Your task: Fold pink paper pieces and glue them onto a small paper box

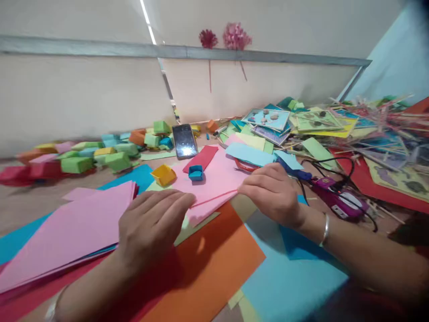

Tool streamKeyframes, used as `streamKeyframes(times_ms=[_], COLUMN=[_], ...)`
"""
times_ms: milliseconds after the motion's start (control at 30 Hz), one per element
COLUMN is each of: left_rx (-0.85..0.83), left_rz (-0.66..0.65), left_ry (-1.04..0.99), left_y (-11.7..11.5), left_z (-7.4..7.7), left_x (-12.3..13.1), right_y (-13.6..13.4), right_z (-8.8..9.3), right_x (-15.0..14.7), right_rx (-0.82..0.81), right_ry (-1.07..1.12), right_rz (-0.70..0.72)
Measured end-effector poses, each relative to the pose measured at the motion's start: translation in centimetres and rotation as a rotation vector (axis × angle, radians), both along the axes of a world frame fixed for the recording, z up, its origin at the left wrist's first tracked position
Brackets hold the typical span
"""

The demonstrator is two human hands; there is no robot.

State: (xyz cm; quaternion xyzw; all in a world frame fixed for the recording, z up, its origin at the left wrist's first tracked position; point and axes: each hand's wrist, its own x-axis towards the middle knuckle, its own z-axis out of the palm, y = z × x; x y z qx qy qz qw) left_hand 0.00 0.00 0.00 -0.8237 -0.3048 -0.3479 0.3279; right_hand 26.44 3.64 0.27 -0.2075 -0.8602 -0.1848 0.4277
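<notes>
A thin red paper strip (214, 198) stretches between my two hands, or it may be a red sheet seen edge-on. My left hand (154, 223) is closed, its fingers pressed together at the strip's left end. The right end is pinched by my right hand (271, 192). What the fingers cover is hidden. Beneath lies a pink sheet (223, 172). Just beyond my hands stand a small blue paper box (195, 173) and a yellow paper box (163, 175). Behind them is a flat red paper piece (201, 158). Red-handled scissors (246, 166) lie partly under light blue paper (250, 154).
Several folded paper blocks (77, 164) crowd the back left, beside a phone (185, 141). A pink paper stack (77, 228) lies left, orange paper (211, 255) in front. At right are a purple corded device (338, 199) and framed pieces with stones (266, 118).
</notes>
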Motion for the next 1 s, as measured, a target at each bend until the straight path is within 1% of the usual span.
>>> streamKeyframes(times_ms=[133, 200, 267, 367, 467, 567, 667, 733, 767, 800, 833, 933, 967, 1000], left_rx=[-0.076, -0.076, -0.066, -0.097, -0.141, -0.106, -0.075, -0.119, -0.194, -0.314, -0.482, -1.143, -1.36, -1.555], left_rz=[0.078, 0.112, 0.117, 0.122, 0.211, 0.303, 0.294, 0.241, 0.2, 0.151, 0.094, -0.084, -0.13, -0.165], left_ry=[0.163, 0.208, 0.212, 0.207, 0.221, 0.212, 0.177, 0.093, 0.01, -0.119, -0.297, -1.017, -1.246, -1.432], left_y=[-0.2, -0.2, -0.2, -0.2, -0.1, -0.1, -0.3, -0.7, -0.9, -1.0, -1.1, -0.9, -0.6, -0.4], left_z=[-0.1, -0.3, -0.5, -0.8, -0.7, -0.4, -0.2, -0.3, -0.4, -0.4, -0.4, -0.2, -0.1, 0.1], left_x=[0.2, 0.2, 0.1, 0.2, 0.3, 0.4, 0.4, 0.5, 0.6, 0.7, 0.9, 1.5, 1.6, 1.7], right_y=[0.8, 0.8, 0.7, 0.5, 0.1, -0.8, -1.3, -1.0, -0.6, -0.2, 0.3, 1.4, 1.5, 1.6], right_z=[-1.9, -2.3, -2.4, -2.2, -1.7, -0.8, 0.1, 0.3, 0.3, 0.3, 0.2, -0.3, -0.5, -0.7], right_x=[-0.8, -1.0, -1.2, -1.1, -0.9, -1.2, -2.0, -2.6, -2.8, -3.0, -3.1, -3.2, -3.2, -3.2], right_rx=[-0.052, -0.104, -0.188, -0.285, -0.305, -0.312, -0.286, -0.208, -0.143, -0.061, 0.03, 0.262, 0.302, 0.324], right_ry=[-0.169, -0.189, -0.175, -0.148, -0.119, -0.142, -0.227, -0.243, -0.235, -0.224, -0.209, -0.151, -0.152, -0.166], right_rz=[-0.067, -0.074, -0.045, 0.015, 0.036, 0.017, -0.029, -0.039, -0.037, -0.034, -0.032, -0.033, -0.023, -0.009])
